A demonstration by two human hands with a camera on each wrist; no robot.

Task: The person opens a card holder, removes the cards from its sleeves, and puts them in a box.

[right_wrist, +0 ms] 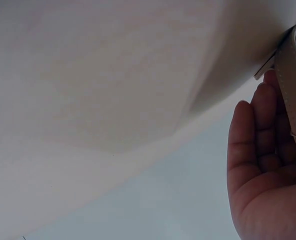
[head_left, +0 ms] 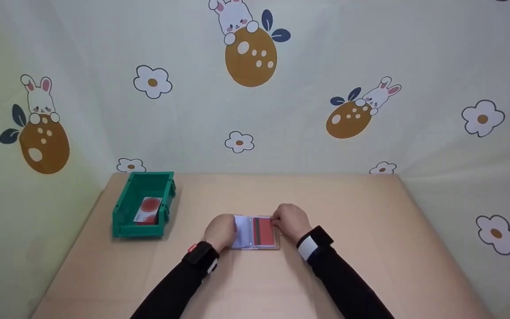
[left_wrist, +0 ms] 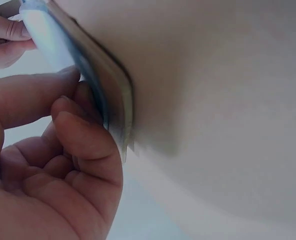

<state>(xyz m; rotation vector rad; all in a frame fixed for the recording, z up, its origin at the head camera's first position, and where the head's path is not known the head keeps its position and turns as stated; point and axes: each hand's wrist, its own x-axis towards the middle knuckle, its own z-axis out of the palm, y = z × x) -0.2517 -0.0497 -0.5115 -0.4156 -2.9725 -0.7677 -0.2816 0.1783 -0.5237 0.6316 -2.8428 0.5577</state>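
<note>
A small card holder point(head_left: 247, 249) lies opened out between both hands in the head view, with clear sleeves and a tan cover. Its right side shows a red card point(head_left: 267, 232) with a dark stripe. My left hand point(head_left: 220, 231) pinches the holder's left edge between thumb and fingers; the left wrist view shows the layered sleeves point(left_wrist: 95, 82) in that grip. At the right edge, my right hand point(head_left: 292, 220) pinches the holder beside the red card. A tan strap with a metal snap point(right_wrist: 293, 95) hangs by the right palm in the right wrist view.
To the left on the table point(head_left: 348, 199) stands a green plastic bin point(head_left: 137, 231). Inside it lie red-and-white cards point(head_left: 149, 208). A patterned curtain point(head_left: 184, 119) hangs behind the table and along its sides.
</note>
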